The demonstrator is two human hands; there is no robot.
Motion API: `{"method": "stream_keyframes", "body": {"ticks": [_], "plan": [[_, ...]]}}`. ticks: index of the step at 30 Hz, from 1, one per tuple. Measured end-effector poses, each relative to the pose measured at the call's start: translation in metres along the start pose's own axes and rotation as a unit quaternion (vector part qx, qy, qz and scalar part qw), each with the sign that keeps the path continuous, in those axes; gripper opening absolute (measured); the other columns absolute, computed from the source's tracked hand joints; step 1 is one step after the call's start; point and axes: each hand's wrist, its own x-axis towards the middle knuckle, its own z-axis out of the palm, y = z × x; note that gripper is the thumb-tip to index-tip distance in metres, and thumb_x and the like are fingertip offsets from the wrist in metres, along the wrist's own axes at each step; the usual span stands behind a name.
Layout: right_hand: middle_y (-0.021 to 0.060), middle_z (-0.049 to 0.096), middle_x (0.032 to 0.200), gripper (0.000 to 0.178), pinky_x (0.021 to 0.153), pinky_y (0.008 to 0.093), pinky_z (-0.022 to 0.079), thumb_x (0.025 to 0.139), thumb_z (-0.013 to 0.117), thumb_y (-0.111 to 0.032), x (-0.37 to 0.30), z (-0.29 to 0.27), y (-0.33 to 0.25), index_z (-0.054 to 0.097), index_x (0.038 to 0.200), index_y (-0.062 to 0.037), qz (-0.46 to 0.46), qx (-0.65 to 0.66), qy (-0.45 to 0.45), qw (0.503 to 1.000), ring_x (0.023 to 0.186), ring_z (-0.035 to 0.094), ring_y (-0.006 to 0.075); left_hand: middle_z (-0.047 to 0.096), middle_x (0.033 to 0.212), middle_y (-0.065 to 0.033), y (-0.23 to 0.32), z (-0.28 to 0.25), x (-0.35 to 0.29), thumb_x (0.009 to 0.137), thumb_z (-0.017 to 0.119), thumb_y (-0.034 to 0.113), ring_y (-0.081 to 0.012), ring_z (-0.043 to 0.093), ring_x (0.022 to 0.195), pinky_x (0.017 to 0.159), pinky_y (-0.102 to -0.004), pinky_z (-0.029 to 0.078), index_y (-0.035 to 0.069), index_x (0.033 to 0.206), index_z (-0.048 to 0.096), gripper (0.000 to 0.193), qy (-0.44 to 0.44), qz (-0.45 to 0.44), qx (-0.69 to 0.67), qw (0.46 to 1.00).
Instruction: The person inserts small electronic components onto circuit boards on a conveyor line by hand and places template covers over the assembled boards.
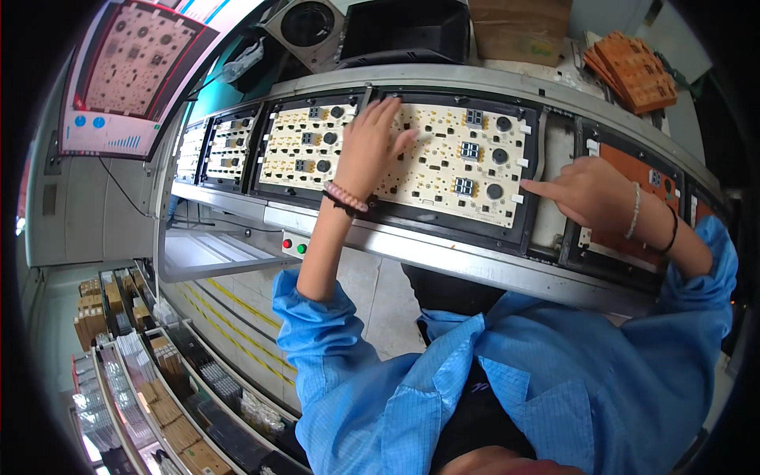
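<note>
Under left hand (368,146), white board (467,162) partly hidden, right hand (586,190) pointing (fingertip unclear)

Your left hand (366,150) is covering the middle of the cream circuit panel (443,158), hiding the parts beneath. Your right hand (590,192) is masking the near corner of the orange board (633,170) (its far end is blurring into the rim). The shelf boxes (162,404) are showing too small to identify.
</note>
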Motion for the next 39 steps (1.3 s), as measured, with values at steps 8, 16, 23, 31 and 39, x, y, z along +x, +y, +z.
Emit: {"method": "stream_keyframes", "body": {"ticks": [8, 16, 23, 31, 39], "plan": [[0.0097, 0.065, 0.075, 0.044, 0.066, 0.0411, 0.050, 0.085, 0.063, -0.009, 0.035, -0.020, 0.032, 0.065, 0.128, -0.0189, 0.045, 0.028, 0.039, 0.998, 0.070, 0.064, 0.0295, 0.059, 0.138, -0.0169, -0.017, 0.010, -0.004, 0.100, 0.049, 0.038, -0.0366, 0.047, 0.136, 0.104, -0.0479, 0.038, -0.004, 0.133, 0.058, 0.054, -0.005, -0.007, 0.093, 0.996], [0.0146, 0.070, 0.091, 0.032, 0.076, 0.0438, 0.053, 0.090, 0.056, -0.011, 0.194, -0.029, 0.123, 0.067, 0.120, -0.0131, 0.073, 0.011, 0.151, 0.986, 0.082, 0.067, 0.0324, 0.049, 0.150, -0.0084, -0.001, 0.001, -0.055, 0.096, 0.054, 0.044, -0.0391, 0.034, 0.144, 0.108, -0.0655, 0.029, 0.007, 0.142, 0.052, 0.059, -0.038, -0.067, 0.150, 0.986], [0.0183, 0.066, 0.123, 0.034, 0.096, 0.0459, 0.052, 0.092, 0.056, -0.020, 0.294, 0.021, 0.210, 0.066, 0.124, -0.0110, 0.180, -0.052, -0.092, 0.978, 0.115, 0.063, 0.0363, 0.059, 0.131, -0.0276, 0.028, 0.006, -0.035, 0.098, 0.044, 0.059, -0.0394, 0.040, 0.138, 0.104, -0.0453, 0.040, -0.015, 0.127, 0.057, 0.080, -0.039, -0.048, 0.195, 0.979], [0.0192, 0.069, 0.117, 0.032, 0.090, 0.0422, 0.051, 0.092, 0.054, -0.014, 0.315, 0.034, 0.211, 0.069, 0.121, -0.0096, 0.107, 0.078, -0.083, 0.988, 0.108, 0.067, 0.0342, 0.039, 0.155, -0.0167, 0.026, -0.026, -0.098, 0.099, 0.048, 0.050, -0.0383, 0.032, 0.144, 0.111, -0.0476, 0.033, 0.000, 0.147, 0.041, 0.069, -0.043, -0.049, 0.106, 0.992], [0.0163, 0.070, 0.086, 0.018, 0.076, 0.0372, 0.052, 0.085, 0.058, 0.004, 0.328, 0.051, 0.235, 0.066, 0.099, -0.0034, 0.076, 0.095, 0.048, 0.991, 0.080, 0.067, 0.0303, 0.060, 0.136, -0.0148, 0.028, -0.030, -0.097, 0.097, 0.054, 0.047, -0.0370, 0.041, 0.138, 0.107, -0.0469, 0.038, -0.004, 0.129, 0.059, 0.060, 0.022, -0.053, 0.071, 0.996]]}}
